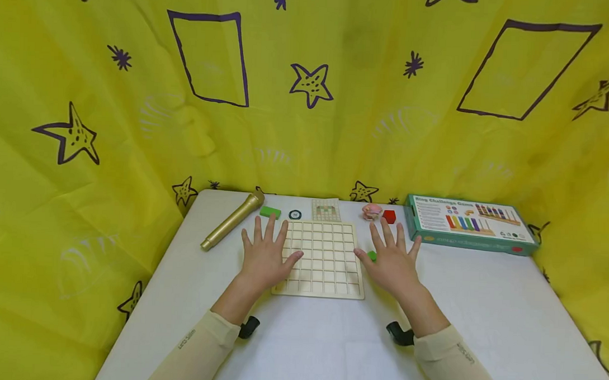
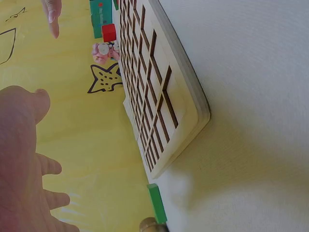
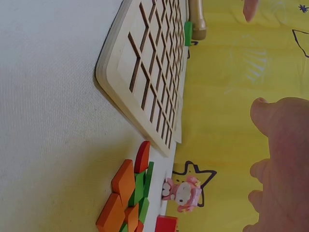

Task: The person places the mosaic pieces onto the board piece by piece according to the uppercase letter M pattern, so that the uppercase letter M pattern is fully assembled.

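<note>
A wooden grid board (image 1: 326, 288) lies flat on the white table. My left hand (image 1: 264, 258), fingers spread and straight, is held over its left edge, thumb overlapping the squares in the head view. On the other side my right hand (image 1: 395, 266) is spread the same way, thumb tip at the board's right edge. Neither hand holds anything; the left wrist view shows the left hand (image 2: 19, 145) raised above the table. Beneath the right hand, mostly hidden from the head, several orange blocks (image 3: 123, 182) lie with green blocks (image 3: 140, 187) and red ones.
Behind the board are a green block (image 1: 270, 212), a round token (image 1: 295, 214), a pattern card (image 1: 326, 208), a pink figurine (image 1: 371, 211) and a red block (image 1: 389, 216). A gold microphone-shaped stick (image 1: 233, 221) lies left; a game box (image 1: 474, 224) stands right. Yellow curtain (image 1: 336, 146) surrounds the table.
</note>
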